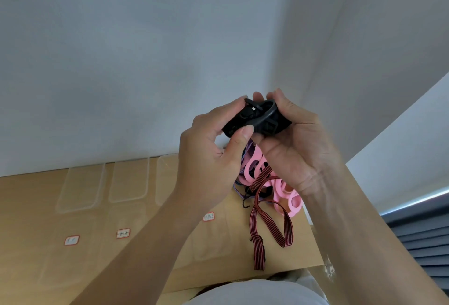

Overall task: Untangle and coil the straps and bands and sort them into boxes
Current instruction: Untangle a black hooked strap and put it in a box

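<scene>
Head view: both grips on a black strap, held up above the tabletop

Head camera looks down at two bare hands raised in front of a pale wall. Between them is a bundled black strap (257, 119) with a plastic buckle or clip showing among its loops. The left grip (211, 149) pinches the bundle's left end, thumb pressed on the near side and fingers curled over the far side. The right grip (291, 149) wraps round the right end, with the fingertips (260, 95) coming over the top. The strap is clear of the tabletop (36, 207), held in the air over its far right part.

Below the hands, near the right edge of the tabletop, lies a tangled pile: pink bands (284, 190) with oval cut-outs, a thin purple cord (239, 191) at the pile's left side, and a red-and-black striped strap (269, 227) that loops out of the pile toward the near edge.

Along the far edge stand three clear boxes (82, 185) side by side; whether these are boxes or lids is hard to tell through the transparent plastic. Three small red-framed labels (123, 233) sit nearer, in a row; their writing is too small to read. Grey-blue slats (425, 244) show past the right edge, and a white garment (255, 292) fills the bottom of the view.
</scene>
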Tool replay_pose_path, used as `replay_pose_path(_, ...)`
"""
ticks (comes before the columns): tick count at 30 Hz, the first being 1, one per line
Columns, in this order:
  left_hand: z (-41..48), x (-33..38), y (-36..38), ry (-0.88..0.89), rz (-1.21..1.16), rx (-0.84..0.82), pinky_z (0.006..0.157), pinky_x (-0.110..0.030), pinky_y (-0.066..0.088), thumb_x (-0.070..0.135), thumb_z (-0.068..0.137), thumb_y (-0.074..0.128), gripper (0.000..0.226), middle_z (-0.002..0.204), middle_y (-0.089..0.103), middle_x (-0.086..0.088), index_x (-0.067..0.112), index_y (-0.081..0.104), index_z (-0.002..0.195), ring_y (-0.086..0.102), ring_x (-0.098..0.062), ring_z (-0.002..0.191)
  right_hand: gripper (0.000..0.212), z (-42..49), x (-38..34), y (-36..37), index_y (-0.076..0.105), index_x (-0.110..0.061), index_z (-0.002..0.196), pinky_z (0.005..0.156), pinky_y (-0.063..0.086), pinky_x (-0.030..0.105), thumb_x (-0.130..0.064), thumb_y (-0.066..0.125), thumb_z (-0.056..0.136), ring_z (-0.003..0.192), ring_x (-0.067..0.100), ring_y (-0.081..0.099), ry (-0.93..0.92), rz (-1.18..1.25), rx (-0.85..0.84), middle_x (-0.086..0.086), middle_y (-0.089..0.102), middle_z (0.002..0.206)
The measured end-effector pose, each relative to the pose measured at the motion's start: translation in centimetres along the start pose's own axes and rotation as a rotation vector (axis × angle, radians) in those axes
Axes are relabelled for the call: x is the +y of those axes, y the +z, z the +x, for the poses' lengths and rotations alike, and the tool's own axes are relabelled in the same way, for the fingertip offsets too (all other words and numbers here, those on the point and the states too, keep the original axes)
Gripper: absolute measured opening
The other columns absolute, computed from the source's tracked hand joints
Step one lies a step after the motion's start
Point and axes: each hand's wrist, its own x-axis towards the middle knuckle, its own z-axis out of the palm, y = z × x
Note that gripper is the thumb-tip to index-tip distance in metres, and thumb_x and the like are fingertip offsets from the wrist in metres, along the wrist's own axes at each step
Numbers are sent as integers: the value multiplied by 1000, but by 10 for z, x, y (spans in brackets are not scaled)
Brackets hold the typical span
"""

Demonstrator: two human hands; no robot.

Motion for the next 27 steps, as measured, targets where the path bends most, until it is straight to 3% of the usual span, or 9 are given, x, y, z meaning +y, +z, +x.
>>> replay_pose_path(3,-1,7,10,-171,-129,97,101,-39,55,30,81,81,47,119,73,-5,18,69,125,69,-18,112,10,-4,-5,0,63,-4,92,91,59,46,-13,65,90,98,30,69,-6,22,-11,14,68,100)
replay_pose_path(6,-6,13,18,-161,-27,104,93,-33,56,38,78,83,39,108,75,5,30,74,115,71,-8,96,15,-10,-7,-5,64,-4,92,94,58,42,-18,65,87,99,27,68,4,3,-60,12,67,101)
replay_pose_path(10,-14,16,24,-105,63,137,89,-37,58,46,78,76,42,103,75,8,31,74,116,72,-13,96,41,-12,-21,-23,65,0,108,101,55,42,-37,61,89,111,27,69,92,-309,-136,15,69,115)
replay_pose_path(12,-16,18,23,-85,81,142,92,-39,58,45,80,74,45,106,76,7,25,73,120,72,-14,100,58,-13,-31,-31,64,0,118,93,57,38,-49,58,87,109,27,69,227,-467,-182,14,70,119)
replay_pose_path(15,-20,24,23,-97,117,97,94,-41,58,41,78,77,41,105,76,10,29,72,117,72,-13,102,52,-18,-42,-42,68,-7,113,73,50,29,-52,56,91,84,21,65,354,-513,-240,10,69,100)
replay_pose_path(18,-27,27,25,-151,115,84,98,-44,56,32,75,83,48,109,76,8,20,73,121,72,-13,104,43,-23,-50,-53,70,-8,108,71,34,30,-47,57,96,76,19,56,378,-518,-292,11,65,89)
replay_pose_path(22,-45,33,25,-201,86,75,105,-42,52,15,79,81,53,119,75,-1,7,67,130,71,-15,111,35,-34,-49,-54,72,-1,100,63,49,21,-32,63,88,67,17,60,361,-461,-308,11,67,86)
replay_pose_path(27,-74,45,18,-209,75,157,102,-32,53,11,82,79,49,120,74,-3,8,66,129,70,-18,114,42,-43,-32,-54,65,5,105,54,49,19,-31,65,84,64,16,57,368,-459,-347,13,62,82)
